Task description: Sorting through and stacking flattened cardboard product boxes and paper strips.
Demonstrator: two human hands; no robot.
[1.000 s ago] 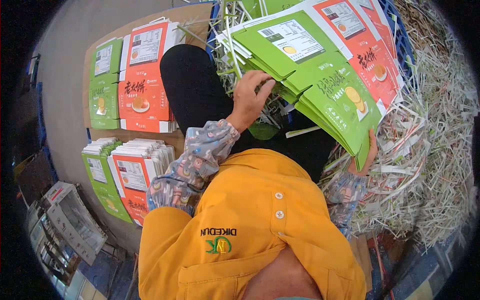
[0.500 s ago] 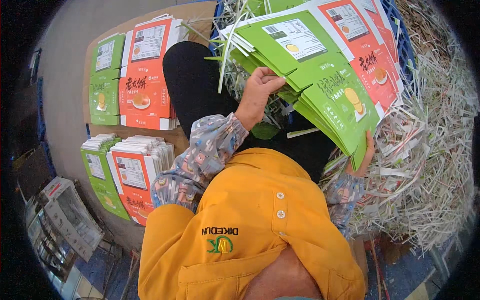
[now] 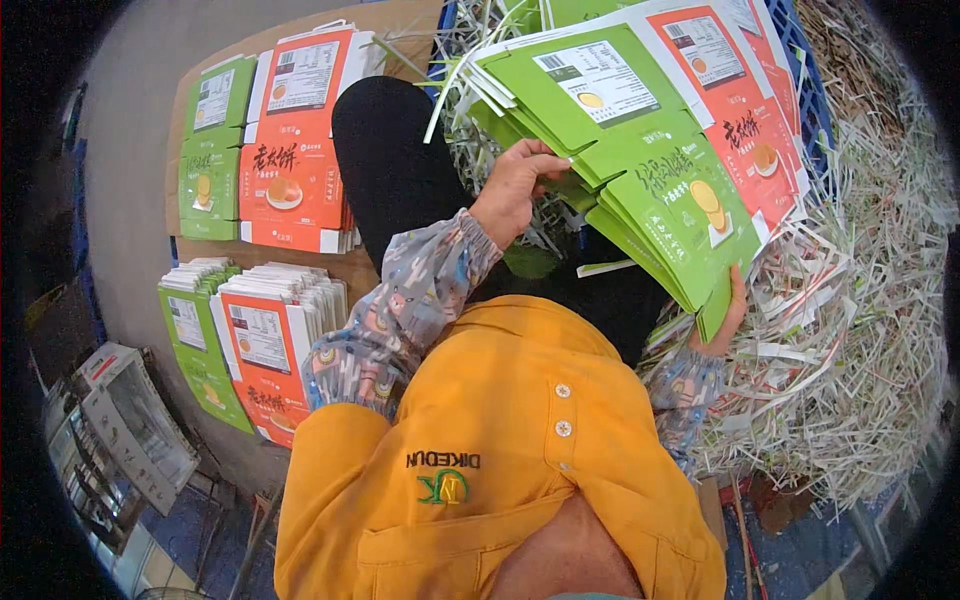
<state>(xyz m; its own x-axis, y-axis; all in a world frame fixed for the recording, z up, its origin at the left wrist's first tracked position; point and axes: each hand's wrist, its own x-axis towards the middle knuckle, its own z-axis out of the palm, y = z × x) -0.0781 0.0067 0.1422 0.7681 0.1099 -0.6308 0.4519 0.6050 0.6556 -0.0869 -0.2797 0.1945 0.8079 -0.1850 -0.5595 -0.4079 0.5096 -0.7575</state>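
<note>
A thick stack of flat green and orange printed carton blanks (image 3: 640, 150) rests across my lap, tilted toward the right. My left hand (image 3: 515, 190) grips the stack's left edge, fingers curled over the green sheets. At the lower right corner my right hand (image 3: 732, 305) holds the same stack from beneath, mostly hidden behind it. Both forearms wear patterned sleeve covers over an orange jacket.
A heap of shredded paper trimmings (image 3: 860, 350) fills the right side. Stacks of orange and green carton blanks (image 3: 270, 150) lie on a brown board at the upper left, more (image 3: 250, 340) below them. A blue crate edge (image 3: 800, 70) shows behind the held stack. Grey bundles (image 3: 130, 430) sit lower left.
My left hand has slid slightly right and up along the stack's left edge. The stack has shifted a little; the right hand stays in place.
</note>
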